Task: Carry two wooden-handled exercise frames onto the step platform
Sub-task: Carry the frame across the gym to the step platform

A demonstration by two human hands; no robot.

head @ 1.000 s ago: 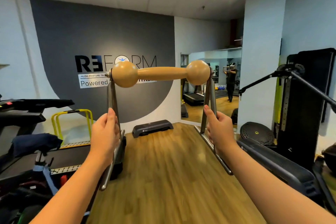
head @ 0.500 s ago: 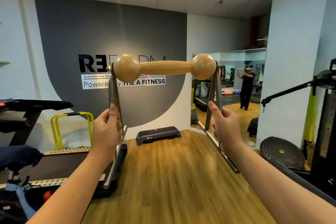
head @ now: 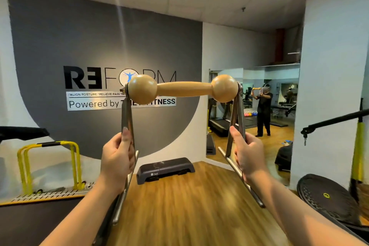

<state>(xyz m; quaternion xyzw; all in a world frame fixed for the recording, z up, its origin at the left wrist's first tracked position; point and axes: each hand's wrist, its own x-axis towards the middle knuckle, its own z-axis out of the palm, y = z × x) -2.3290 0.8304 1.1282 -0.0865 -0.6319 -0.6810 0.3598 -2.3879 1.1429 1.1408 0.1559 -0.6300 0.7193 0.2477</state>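
Observation:
I hold one exercise frame in front of me at chest height; its wooden handle (head: 183,88) with two round knobs runs across the top between steel legs. My left hand (head: 117,158) grips the left steel leg and my right hand (head: 246,156) grips the right one. The dark grey step platform (head: 165,169) lies on the wooden floor ahead, against the grey wall, seen between the frame's legs. No second frame shows.
A treadmill deck (head: 40,215) with yellow rails (head: 50,164) lies to my left. A black round balance disc (head: 327,195) and a machine arm (head: 335,120) stand at the right. A wall mirror (head: 253,110) reflects me. Wooden floor (head: 189,205) stretches to the platform.
I have walked forward: the step platform and wall have grown nearer and larger. The view has turned slightly, and the frame stays held in both hands.

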